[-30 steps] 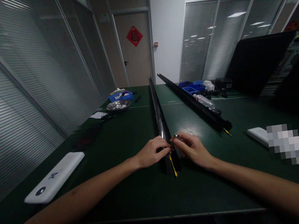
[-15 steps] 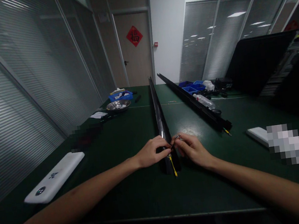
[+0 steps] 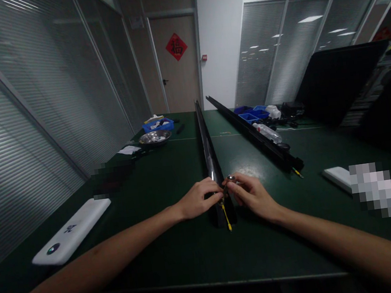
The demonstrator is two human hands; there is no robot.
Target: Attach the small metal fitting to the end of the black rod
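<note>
A long black rail [image 3: 209, 152] lies lengthwise on the green table, its near end between my hands. Over that end my left hand [image 3: 199, 199] is closed, thumb and forefinger pinched together; what sits between their tips is too small to make out. Just right of it, my right hand [image 3: 250, 194] grips a small shiny metal part [image 3: 231, 178] with a rounded top, its fingertips almost meeting the left ones. Below the fingers, a short yellow cable [image 3: 227, 219] with a terminal at its tip lies over the rail's end.
To the right lies a second black rail [image 3: 257, 136] with a yellow-green cable end [image 3: 297, 172]. Beyond it are a plastic bottle [image 3: 268, 133] and blue bins [image 3: 249, 117]. On the left are a metal bowl [image 3: 154, 138], a blue tray [image 3: 167, 124] and a white device [image 3: 72, 234].
The shiny metal part in my right hand has turned, its rounded top now upward. My left hand, the rails and the yellow cable stay nearly where they were.
</note>
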